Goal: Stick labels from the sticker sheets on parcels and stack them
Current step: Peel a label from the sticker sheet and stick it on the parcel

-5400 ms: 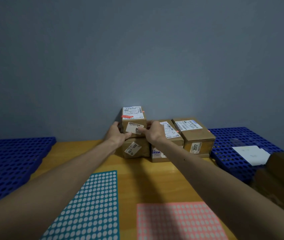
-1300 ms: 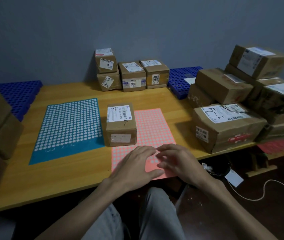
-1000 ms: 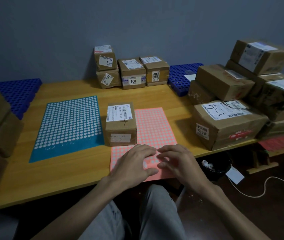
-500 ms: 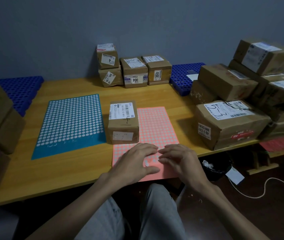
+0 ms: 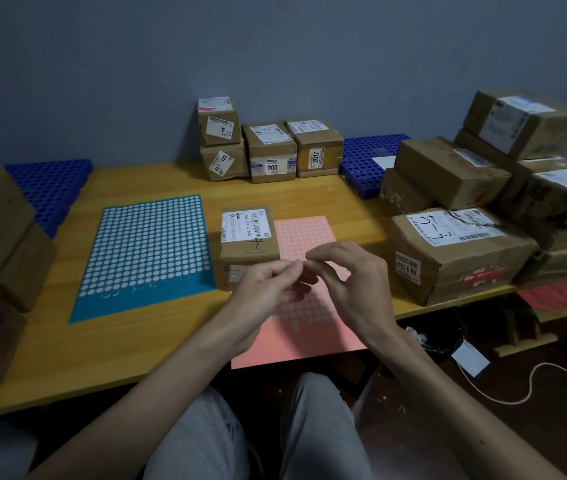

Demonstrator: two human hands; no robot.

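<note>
Rightward, parcel pile; leftward, blue sheet.

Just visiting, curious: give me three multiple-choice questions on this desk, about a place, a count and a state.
1. The parcel marked 4-1 stands: A between the teal sheet and pink sheet; B on a blue crate; C atop another parcel.
2. Parcels grouped at the back wall: A two; B four; C six.
3. The left hand and right hand are: A flat on the table; B gripping a parcel; C raised, fingertips meeting.
Answers: A, a sheet lies at each side; B, two stacked, two beside; C, they meet above the pink sheet.
</note>
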